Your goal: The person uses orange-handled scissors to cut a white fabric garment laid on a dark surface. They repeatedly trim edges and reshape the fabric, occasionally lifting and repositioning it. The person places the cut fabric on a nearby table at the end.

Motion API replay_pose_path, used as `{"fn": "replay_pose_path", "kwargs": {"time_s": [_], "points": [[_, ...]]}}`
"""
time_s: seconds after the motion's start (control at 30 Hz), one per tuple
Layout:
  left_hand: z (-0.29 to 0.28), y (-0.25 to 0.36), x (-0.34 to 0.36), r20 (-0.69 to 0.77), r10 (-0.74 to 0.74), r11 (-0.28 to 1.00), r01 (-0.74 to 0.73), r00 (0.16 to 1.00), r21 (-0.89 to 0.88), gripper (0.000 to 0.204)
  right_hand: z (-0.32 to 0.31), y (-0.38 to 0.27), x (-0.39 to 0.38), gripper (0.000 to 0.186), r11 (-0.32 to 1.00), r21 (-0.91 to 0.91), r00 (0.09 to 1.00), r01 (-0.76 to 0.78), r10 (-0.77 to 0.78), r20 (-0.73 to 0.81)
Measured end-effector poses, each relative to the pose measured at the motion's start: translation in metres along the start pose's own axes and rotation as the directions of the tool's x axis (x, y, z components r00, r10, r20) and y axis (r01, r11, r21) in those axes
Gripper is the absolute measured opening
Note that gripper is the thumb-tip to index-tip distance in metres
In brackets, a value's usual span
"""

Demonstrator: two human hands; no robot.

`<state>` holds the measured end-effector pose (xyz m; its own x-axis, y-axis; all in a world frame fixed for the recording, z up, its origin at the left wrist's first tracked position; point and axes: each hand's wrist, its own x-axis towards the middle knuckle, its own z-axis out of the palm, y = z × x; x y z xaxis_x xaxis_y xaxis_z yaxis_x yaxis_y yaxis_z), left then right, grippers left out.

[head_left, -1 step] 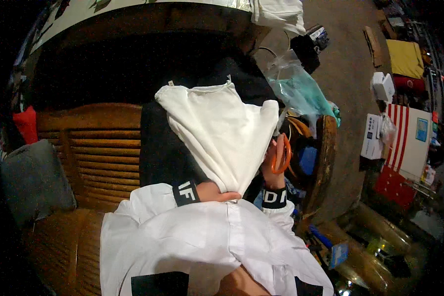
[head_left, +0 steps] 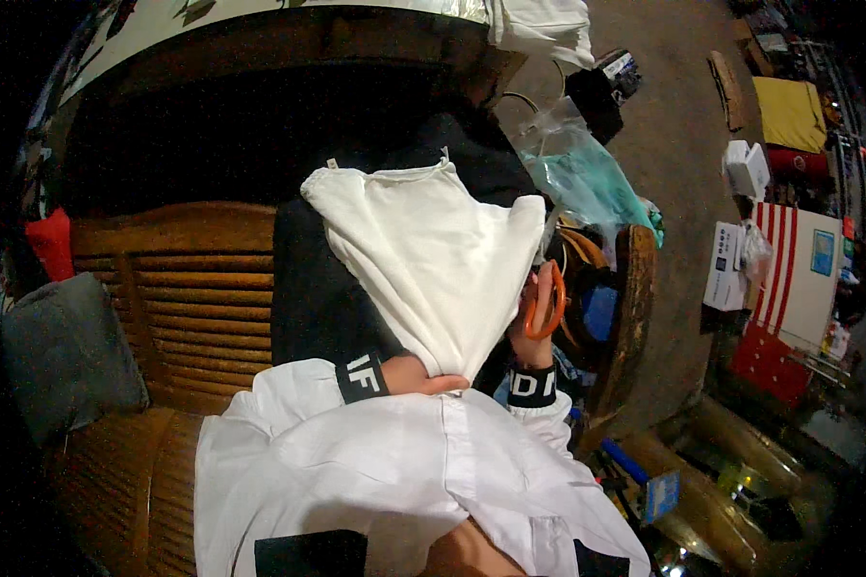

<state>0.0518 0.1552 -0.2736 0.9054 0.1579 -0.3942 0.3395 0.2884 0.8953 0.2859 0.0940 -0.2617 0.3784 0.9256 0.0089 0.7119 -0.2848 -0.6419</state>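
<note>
The left hand [head_left: 421,377] is bent inward at the waist, its thumb and fingers closed on the gathered lower end of a white cloth piece [head_left: 443,250]. By the right hand [head_left: 523,332], raised beside the cloth's right edge, an orange handle [head_left: 560,298] is held. Farther off, teal material [head_left: 579,181] is contained in a clear plastic bag [head_left: 548,133]. The cloth is spread wide at the top, creased downward, and laid over black fabric [head_left: 308,288].
</note>
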Motion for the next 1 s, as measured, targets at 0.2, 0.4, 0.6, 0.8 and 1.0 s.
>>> {"fn": "replay_pose_path", "kwargs": {"time_s": [0.2, 0.4, 0.6, 0.8, 1.0], "points": [[-0.002, 0.019, -0.004, -0.046, -0.001, 0.999, -0.001, 0.999, -0.051, 0.060, -0.002, -0.014, 0.006, 0.062, 0.869, 0.490, 0.993, -0.072, 0.108, -0.046], [-0.001, -0.007, 0.003, 0.076, -0.045, 0.998, 0.041, 0.996, 0.054, 0.067, -0.007, -0.034, 0.016, 0.028, 0.388, 0.890, 0.900, -0.238, 0.432, 0.052], [0.003, -0.010, 0.004, 0.038, -0.118, 0.986, 0.112, 0.992, 0.127, 0.080, 0.000, -0.022, 0.025, 0.029, 0.936, 0.352, 0.932, -0.003, 0.131, -0.339], [0.002, -0.005, 0.002, 0.068, -0.182, 0.979, 0.175, 0.981, 0.102, 0.077, -0.014, -0.007, 0.026, 0.051, 0.340, 0.899, 0.940, -0.274, 0.290, 0.177], [-0.006, 0.004, 0.004, 0.187, -0.165, 0.982, 0.144, 0.968, 0.119, 0.074, -0.010, 0.017, 0.020, 0.059, 0.959, 0.281, 0.994, -0.046, 0.071, -0.080]]}}
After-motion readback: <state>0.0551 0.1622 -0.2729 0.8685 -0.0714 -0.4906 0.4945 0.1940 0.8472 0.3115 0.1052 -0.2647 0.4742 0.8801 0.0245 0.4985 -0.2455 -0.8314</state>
